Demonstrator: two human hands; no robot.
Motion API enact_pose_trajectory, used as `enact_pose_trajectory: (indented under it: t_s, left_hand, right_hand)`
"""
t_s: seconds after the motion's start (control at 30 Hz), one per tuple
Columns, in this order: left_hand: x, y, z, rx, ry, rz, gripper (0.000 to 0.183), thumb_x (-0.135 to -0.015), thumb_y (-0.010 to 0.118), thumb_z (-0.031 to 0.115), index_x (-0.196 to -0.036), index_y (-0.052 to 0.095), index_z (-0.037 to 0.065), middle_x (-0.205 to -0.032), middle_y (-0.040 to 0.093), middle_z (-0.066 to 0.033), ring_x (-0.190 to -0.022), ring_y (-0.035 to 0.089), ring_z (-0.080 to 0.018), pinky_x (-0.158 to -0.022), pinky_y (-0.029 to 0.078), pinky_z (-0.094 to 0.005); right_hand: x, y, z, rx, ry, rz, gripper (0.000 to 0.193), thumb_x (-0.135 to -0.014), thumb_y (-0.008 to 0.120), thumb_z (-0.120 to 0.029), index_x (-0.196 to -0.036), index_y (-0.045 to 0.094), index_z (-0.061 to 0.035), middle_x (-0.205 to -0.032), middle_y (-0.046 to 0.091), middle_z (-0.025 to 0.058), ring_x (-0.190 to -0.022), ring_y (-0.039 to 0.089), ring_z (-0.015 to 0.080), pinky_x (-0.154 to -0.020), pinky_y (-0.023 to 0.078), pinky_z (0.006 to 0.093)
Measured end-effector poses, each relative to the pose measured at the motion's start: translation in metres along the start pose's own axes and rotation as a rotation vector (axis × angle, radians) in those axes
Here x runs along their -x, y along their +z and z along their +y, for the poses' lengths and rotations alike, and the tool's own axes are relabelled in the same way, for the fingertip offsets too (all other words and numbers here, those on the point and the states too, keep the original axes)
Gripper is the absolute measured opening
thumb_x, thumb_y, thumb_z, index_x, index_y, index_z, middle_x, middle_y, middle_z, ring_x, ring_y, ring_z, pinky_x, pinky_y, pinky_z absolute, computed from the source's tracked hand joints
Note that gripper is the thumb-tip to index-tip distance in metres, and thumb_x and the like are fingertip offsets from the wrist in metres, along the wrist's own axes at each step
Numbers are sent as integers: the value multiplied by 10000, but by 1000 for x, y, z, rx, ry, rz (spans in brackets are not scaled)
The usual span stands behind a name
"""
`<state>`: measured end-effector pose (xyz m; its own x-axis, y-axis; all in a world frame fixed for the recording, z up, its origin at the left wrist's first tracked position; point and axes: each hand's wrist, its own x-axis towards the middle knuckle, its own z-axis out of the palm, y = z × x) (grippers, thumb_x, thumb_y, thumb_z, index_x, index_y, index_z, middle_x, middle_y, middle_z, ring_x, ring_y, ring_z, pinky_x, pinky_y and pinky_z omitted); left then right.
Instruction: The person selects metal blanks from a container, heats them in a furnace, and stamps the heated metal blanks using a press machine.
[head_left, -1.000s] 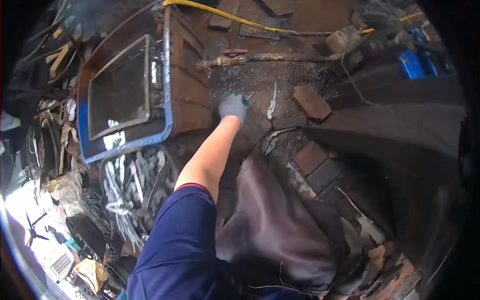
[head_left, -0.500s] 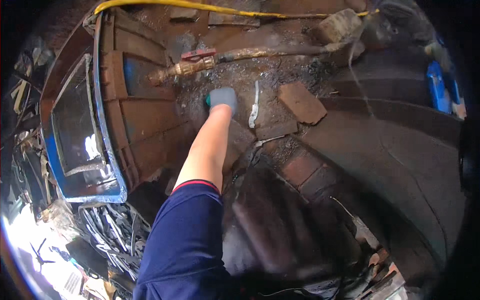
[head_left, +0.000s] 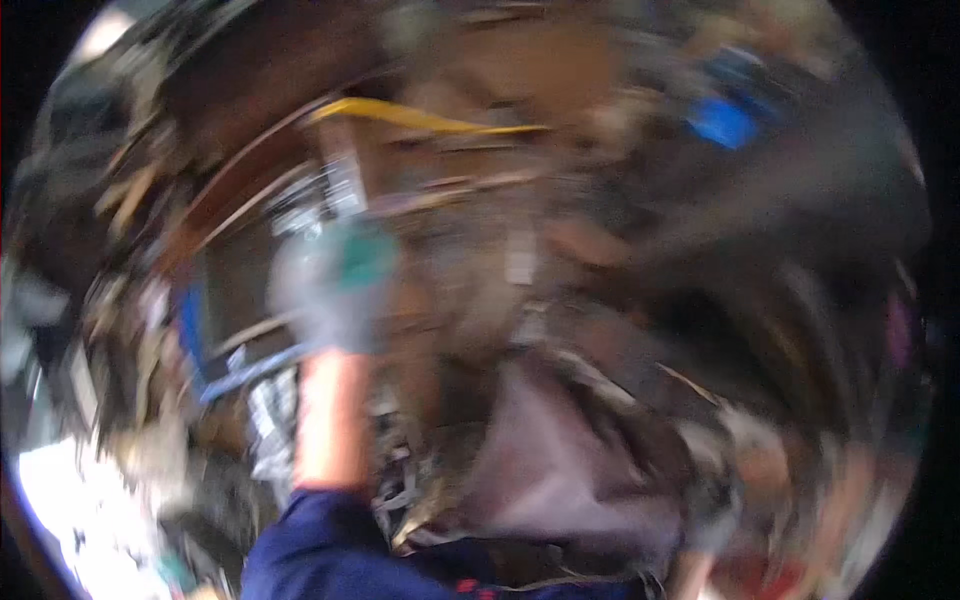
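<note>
My left hand (head_left: 335,280), in a grey and green glove, is raised in front of the blue-edged metal trough (head_left: 250,368). Motion smears its fingers. Silvery streaks (head_left: 318,200) show just beyond the fingertips; whether the hand holds them or they lie behind it, I cannot tell. Low on the right, my right hand (head_left: 708,525) comes into view beside the dark brown apron (head_left: 570,470) over my lap. It looks gloved, but blur hides its fingers. A pale metal strip (head_left: 520,255) lies on the dirt floor beyond the apron.
A yellow hose (head_left: 400,115) crosses the ground at the back. Beyond the floor strip is a reddish brick (head_left: 590,243). Something blue (head_left: 725,120) stands at the far right. Heaped scrap (head_left: 130,380) fills the left side, and silvery strips (head_left: 272,420) lie by the trough's near edge.
My left hand has lifted from the ground and swung left toward the trough. My right hand has appeared low on the right. The whole view has turned and blurred.
</note>
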<state>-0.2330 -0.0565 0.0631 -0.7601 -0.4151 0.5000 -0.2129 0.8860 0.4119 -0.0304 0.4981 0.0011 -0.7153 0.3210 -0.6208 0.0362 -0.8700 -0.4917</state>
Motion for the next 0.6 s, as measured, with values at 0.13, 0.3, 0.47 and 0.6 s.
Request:
enact_pose_trajectory:
  t_s: [0.13, 0.3, 0.47, 0.6]
  left_hand:
    - [-6, -105, -120, -277, -195, -103, 407, -894, 570, 288, -1162, 581, -18, -1118, 620, -205, -930, 635, -290, -783, 504, -362]
    - [37, -111, -85, -229, -249, -213, 512, -916, 539, 351, -1284, 500, -2, -1276, 531, -191, -1146, 536, -320, -977, 417, -387]
    - [169, -98, 33, 404, -1, -386, 452, -834, 632, 143, -1240, 523, -24, -1190, 563, -187, -1085, 553, -318, -959, 422, -381]
    - [249, -99, 93, 439, 433, -456, 480, -724, 685, 143, -1162, 558, -5, -1072, 601, -212, -997, 569, -370, -875, 462, -409]
  right_hand:
    - [31, 62, 63, 65, 211, -355, 307, -898, 551, -244, -1117, 580, -31, -954, 618, 88, -841, 562, 159, -725, 473, 293]
    - [85, 55, 33, 456, -107, -346, 318, -921, 532, -285, -1088, 587, -21, -903, 619, 69, -801, 582, 174, -703, 464, 285]
    - [102, 121, -44, 606, -494, -386, 293, -964, 458, -265, -948, 610, -15, -717, 578, 35, -597, 540, 121, -550, 437, 265]
    - [64, 174, -80, 766, -592, -326, 459, -970, 422, -426, -969, 611, -7, -710, 609, 36, -568, 566, 104, -516, 456, 239]
